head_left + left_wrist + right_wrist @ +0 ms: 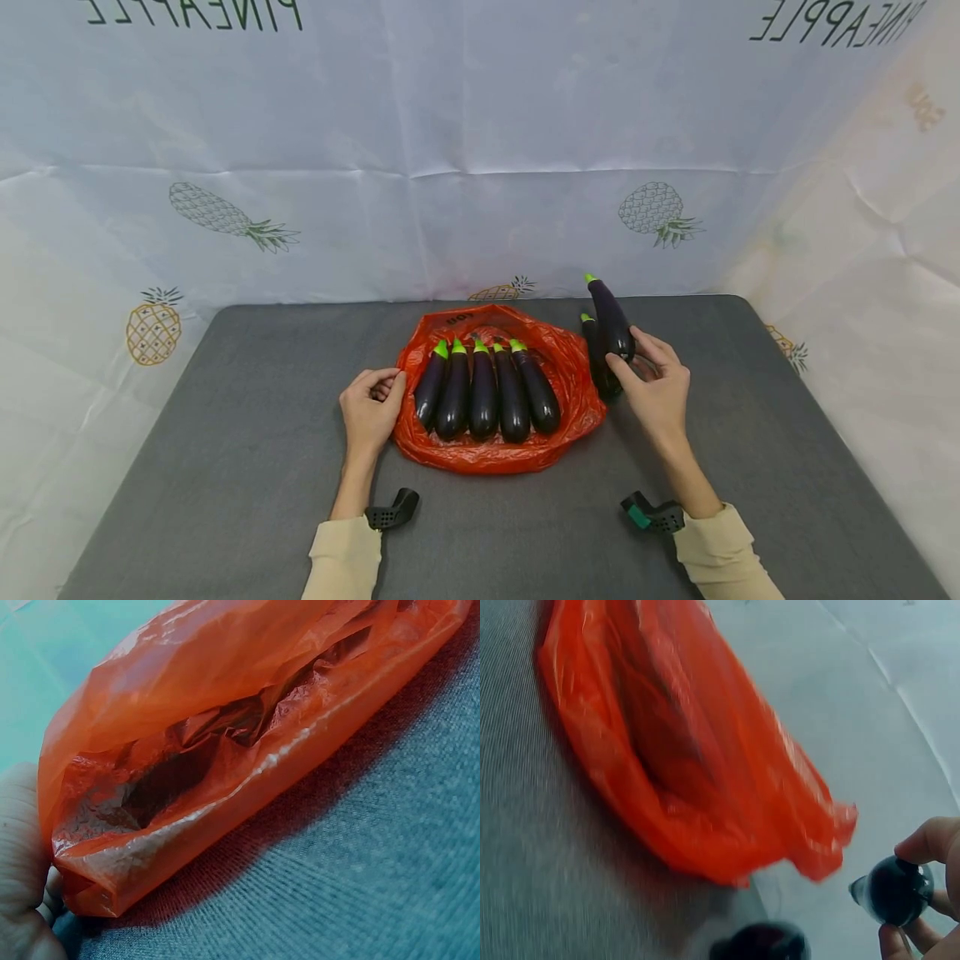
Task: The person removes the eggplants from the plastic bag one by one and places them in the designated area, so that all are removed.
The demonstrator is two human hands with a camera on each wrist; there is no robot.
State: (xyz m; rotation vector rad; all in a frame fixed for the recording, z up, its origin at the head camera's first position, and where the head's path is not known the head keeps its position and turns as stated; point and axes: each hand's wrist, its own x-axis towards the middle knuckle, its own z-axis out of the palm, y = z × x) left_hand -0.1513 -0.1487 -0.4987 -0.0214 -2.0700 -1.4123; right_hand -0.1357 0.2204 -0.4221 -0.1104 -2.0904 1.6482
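Observation:
Several dark purple eggplants (483, 392) with green stem ends lie side by side in an opened red plastic bag (487, 458). At the bag's left rim, my left hand (371, 408) pinches the plastic between thumb and fingers; the left wrist view shows part of this hand (22, 862) by the bag's folded corner. My right hand (660, 387) grips one eggplant (611, 317) by its rounded bottom end, its stem pointing away. Another eggplant (592, 342) lies right of the bag, partly hidden behind the held one. The right wrist view shows the held eggplant (900, 892) end-on between the fingertips.
All of this is on a grey cloth-covered table (247, 467). Behind it hangs a white sheet (450, 233) printed with pineapples. A black wrist device (393, 510) is on the left wrist, and another device (656, 514) with a green patch is on the right.

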